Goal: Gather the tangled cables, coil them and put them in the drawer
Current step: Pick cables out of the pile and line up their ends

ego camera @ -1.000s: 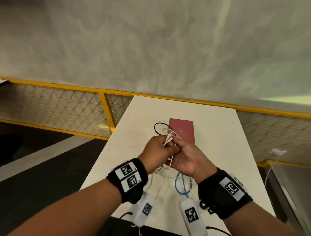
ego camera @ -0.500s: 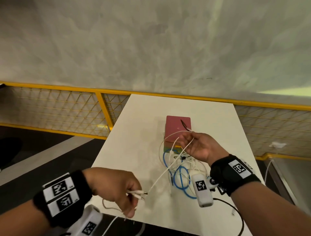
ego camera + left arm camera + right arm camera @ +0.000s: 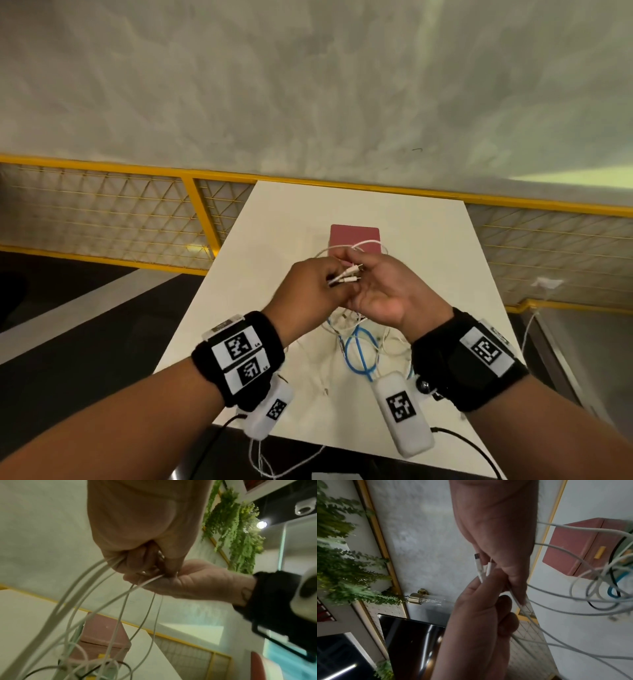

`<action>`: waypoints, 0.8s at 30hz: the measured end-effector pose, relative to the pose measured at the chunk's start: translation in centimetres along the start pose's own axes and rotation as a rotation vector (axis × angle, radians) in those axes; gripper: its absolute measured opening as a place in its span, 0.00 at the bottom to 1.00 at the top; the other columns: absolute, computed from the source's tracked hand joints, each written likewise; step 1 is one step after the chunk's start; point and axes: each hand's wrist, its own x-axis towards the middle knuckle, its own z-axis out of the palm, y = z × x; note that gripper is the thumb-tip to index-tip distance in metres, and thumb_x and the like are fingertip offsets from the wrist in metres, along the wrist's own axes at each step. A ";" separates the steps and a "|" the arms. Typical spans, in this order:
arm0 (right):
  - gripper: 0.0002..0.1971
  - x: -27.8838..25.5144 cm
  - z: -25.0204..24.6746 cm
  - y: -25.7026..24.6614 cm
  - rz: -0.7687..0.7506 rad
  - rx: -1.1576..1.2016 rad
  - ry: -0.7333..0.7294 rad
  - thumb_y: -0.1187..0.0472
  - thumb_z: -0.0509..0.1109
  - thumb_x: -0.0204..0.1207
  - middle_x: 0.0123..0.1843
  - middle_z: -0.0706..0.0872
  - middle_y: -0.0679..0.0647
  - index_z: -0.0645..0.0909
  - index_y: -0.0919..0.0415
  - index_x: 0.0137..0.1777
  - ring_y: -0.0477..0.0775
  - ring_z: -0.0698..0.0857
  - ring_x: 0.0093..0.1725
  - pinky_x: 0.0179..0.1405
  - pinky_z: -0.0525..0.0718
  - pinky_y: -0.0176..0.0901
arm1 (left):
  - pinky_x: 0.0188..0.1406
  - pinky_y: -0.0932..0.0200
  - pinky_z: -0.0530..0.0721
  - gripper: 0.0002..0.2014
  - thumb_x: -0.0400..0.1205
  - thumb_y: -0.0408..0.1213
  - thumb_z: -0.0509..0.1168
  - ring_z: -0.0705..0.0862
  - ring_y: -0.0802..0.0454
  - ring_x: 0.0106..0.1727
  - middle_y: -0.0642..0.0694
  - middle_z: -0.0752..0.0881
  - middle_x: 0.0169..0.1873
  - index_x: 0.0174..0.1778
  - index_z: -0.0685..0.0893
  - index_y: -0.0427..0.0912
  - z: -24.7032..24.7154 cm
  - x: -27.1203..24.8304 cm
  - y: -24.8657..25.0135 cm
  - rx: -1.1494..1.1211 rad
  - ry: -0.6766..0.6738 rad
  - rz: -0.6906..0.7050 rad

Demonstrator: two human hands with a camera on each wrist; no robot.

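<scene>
Cables (image 3: 346, 274), thin and white, ran between my two hands in the head view; I saw my left hand (image 3: 305, 291) and right hand (image 3: 383, 291) pressed together above the table (image 3: 260, 260), both pinching the white strands with the plug ends poking out between them. Just beyond my fingers sat the pink box (image 3: 355, 234). Below my wrists, nearer to me, the rest of the tangle (image 3: 359, 346) lay on the table, a blue cable (image 3: 356, 356) looped among the white ones.

From the left wrist, my left hand (image 3: 142, 527) was curled round several white cables (image 3: 82, 588) that dropped away under it toward the tangle, and my right hand (image 3: 197, 580) touched it from the side, fingers closed on a strand. The pink box (image 3: 102, 632) stood under the hands, behind the hanging strands.

From the right wrist, my right hand (image 3: 496, 527) pinched two white plugs (image 3: 481, 566), and my left hand (image 3: 479, 615) gripped the same cables just below them. Loops of white cable (image 3: 573, 595) trailed off beside my hands toward the pink box (image 3: 576, 545), whose yellow handle (image 3: 600, 552) showed on its front.
</scene>
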 end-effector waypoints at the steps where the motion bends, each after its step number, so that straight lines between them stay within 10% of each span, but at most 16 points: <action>1: 0.11 0.2 -0.3 -0.1 0.016 -0.029 0.022 0.59 0.63 0.82 0.48 0.85 0.62 0.79 0.62 0.60 0.63 0.86 0.47 0.48 0.85 0.56 | 0.34 0.58 0.73 0.11 0.74 0.37 0.76 0.76 0.59 0.29 0.53 0.80 0.25 0.32 0.83 0.37 -0.2 -0.1 0.0 -0.034 -0.034 -0.004; 9: 0.09 -0.4 -2.0 0.6 0.080 -0.222 0.152 0.58 0.63 0.85 0.38 0.90 0.57 0.80 0.63 0.56 0.55 0.91 0.35 0.28 0.89 0.46 | 0.28 0.62 0.68 0.14 0.73 0.41 0.79 0.70 0.61 0.25 0.54 0.75 0.23 0.31 0.83 0.37 -3.8 -3.8 -0.8 0.036 -0.455 -0.112; 15: 0.04 -5.2 -2.8 1.9 0.127 -0.788 -0.311 0.64 0.73 0.76 0.41 0.86 0.56 0.83 0.60 0.50 0.51 0.85 0.36 0.34 0.85 0.42 | 0.32 0.63 0.73 0.16 0.70 0.40 0.82 0.76 0.61 0.29 0.52 0.80 0.28 0.33 0.81 0.38 -5.1 -5.1 -1.6 -0.089 -0.306 -0.221; 18: 0.07 -6.4 -4.4 2.6 0.119 -0.941 -0.344 0.71 0.72 0.76 0.35 0.86 0.52 0.85 0.58 0.47 0.46 0.81 0.29 0.27 0.79 0.35 | 0.18 0.63 0.64 0.19 0.71 0.33 0.81 0.65 0.59 0.19 0.53 0.70 0.21 0.32 0.73 0.43 -6.6 -4.7 -1.0 -0.256 -0.198 -0.341; 24: 0.14 -5.7 -6.4 6.8 0.439 -1.497 -0.506 0.59 0.69 0.72 0.49 0.90 0.52 0.83 0.53 0.58 0.45 0.86 0.43 0.43 0.83 0.43 | 0.18 0.65 0.62 0.25 0.75 0.27 0.75 0.59 0.56 0.17 0.53 0.61 0.19 0.27 0.64 0.47 -9.6 -3.4 1.9 -0.548 -0.076 -0.268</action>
